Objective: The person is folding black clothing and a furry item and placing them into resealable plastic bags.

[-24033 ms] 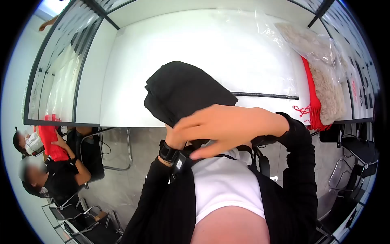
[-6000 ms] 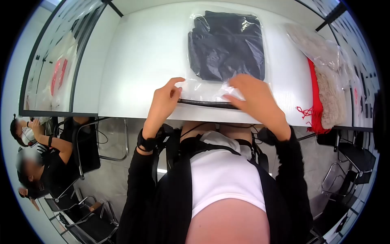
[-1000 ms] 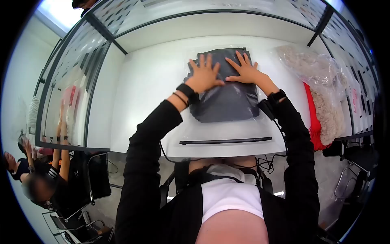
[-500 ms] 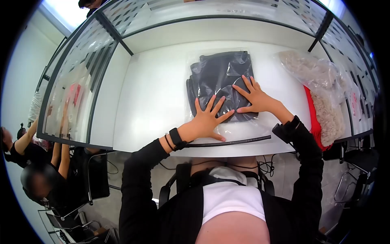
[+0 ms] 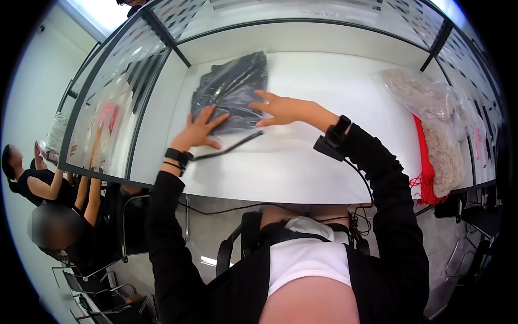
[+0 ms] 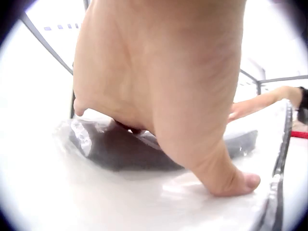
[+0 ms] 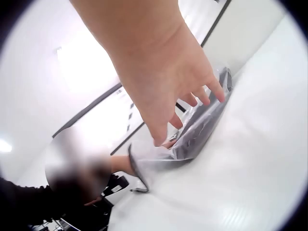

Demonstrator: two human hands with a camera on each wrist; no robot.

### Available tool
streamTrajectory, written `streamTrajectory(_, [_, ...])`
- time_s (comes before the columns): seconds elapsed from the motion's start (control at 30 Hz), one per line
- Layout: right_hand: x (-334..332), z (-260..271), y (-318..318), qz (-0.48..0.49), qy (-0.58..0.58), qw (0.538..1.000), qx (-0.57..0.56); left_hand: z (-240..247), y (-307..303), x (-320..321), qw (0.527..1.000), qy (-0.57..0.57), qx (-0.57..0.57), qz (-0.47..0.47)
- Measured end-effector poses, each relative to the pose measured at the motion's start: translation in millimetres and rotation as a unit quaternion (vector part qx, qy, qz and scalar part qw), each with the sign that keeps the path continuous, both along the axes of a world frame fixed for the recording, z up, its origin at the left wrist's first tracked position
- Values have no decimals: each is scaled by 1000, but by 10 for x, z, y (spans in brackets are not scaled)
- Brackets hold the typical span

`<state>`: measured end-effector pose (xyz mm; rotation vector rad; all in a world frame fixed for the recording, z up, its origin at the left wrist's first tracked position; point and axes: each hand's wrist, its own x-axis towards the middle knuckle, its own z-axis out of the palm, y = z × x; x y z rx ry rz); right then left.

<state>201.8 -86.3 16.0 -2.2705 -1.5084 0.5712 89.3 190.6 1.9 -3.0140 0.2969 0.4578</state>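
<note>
A folded dark garment (image 5: 237, 75) lies inside a clear plastic bag (image 6: 120, 192) on the left part of the white tabletop. A black strip (image 5: 232, 147) runs along the bag's near edge, slanting up to the right. My left hand (image 5: 195, 132) rests on the bag's near left part, fingers spread. In the left wrist view its thumb lies on the clear film beside the strip. At the bag's right edge is my right hand (image 5: 280, 109), its fingers extended toward the garment and slightly bent in the right wrist view, with nothing gripped.
On the right lie a fluffy beige piece (image 5: 442, 156), partly under clear plastic (image 5: 431, 97), and a red fringed scarf (image 5: 426, 162). Low partitions (image 5: 334, 40) bound the table. A black cable (image 5: 232, 212) hangs at the front edge. Another person (image 5: 54, 227) sits at left.
Much earlier the dark garment was in the hands, outside the bag; later it lay bagged mid-table. Since half a second ago the bag has slid left and turned, both hands moving along.
</note>
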Motion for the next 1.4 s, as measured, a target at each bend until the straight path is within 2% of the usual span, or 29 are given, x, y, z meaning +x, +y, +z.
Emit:
streamTrajectory(0.1, [-222, 55, -248, 69, -131, 989, 28, 94, 327, 30, 998, 20, 40, 52])
streamTrajectory(0.17, [-318, 110, -575, 26, -116, 992, 35, 130, 308, 26, 993, 39, 6, 112])
streamTrajectory(0.2, [-356, 127, -770, 3, -108, 993, 38, 141, 289, 25, 989, 49, -10, 141])
streamTrajectory(0.27, [-420, 147, -1263, -78, -68, 992, 73, 87, 227, 5, 991, 57, -22, 118])
streamTrajectory(0.33, [-463, 152, -1812, -180, -38, 981, 55, 10, 126, 3, 994, 66, -2, 87])
streamTrajectory(0.43, [-542, 49, -2722, -291, -125, 945, 75, 105, -163, -43, 992, 105, -32, 67])
streamTrajectory(0.5, [-660, 18, -3235, -377, -177, 904, 101, -94, -218, -15, 996, 39, -70, 27])
streamTrajectory(0.6, [-857, 73, -3695, -493, -284, 813, 122, 80, -813, -83, 990, -22, -131, -48])
streamTrajectory(0.63, [-902, 90, -3788, -513, -324, 785, 127, 95, -986, -94, 989, -21, -129, -72])
streamTrajectory(0.7, [-968, 120, -3961, -542, -401, 726, 135, 59, -1216, -103, 997, -17, -43, -69])
streamTrajectory(0.73, [-1008, 174, -3977, -550, -457, 694, 83, 13, -1220, -80, 996, -21, -42, -75])
streamTrajectory(0.83, [-1077, 206, -4001, -575, -513, 635, 50, -50, -1012, -11, 995, -26, -53, -77])
streamTrajectory(0.97, [-1223, 65, -4154, -636, -512, 571, -84, 46, -806, -103, 997, 1, -51, -49])
streamTrajectory(1.07, [-1191, -91, -4464, -687, -333, 639, -95, 43, -731, -136, 997, -1, -61, -50])
streamTrajectory(1.17, [-1078, -108, -4654, -687, -313, 656, -3, 69, -759, -159, 997, -5, -71, -40])
streamTrajectory(1.2, [-1063, -72, -4706, -683, -350, 641, 0, 80, -802, -162, 997, -6, -76, -34])
streamTrajectory(1.3, [-1227, 500, -4624, -649, -325, 687, -33, 164, -919, -197, 999, 3, -39, -6])
streamTrajectory(1.37, [-1528, 994, -4369, -591, -298, 748, 48, 172, -957, -210, 998, -21, -36, -39])
streamTrajectory(1.4, [-1646, 1155, -4339, -578, -290, 760, 70, 177, -986, -217, 997, -31, -34, -56])
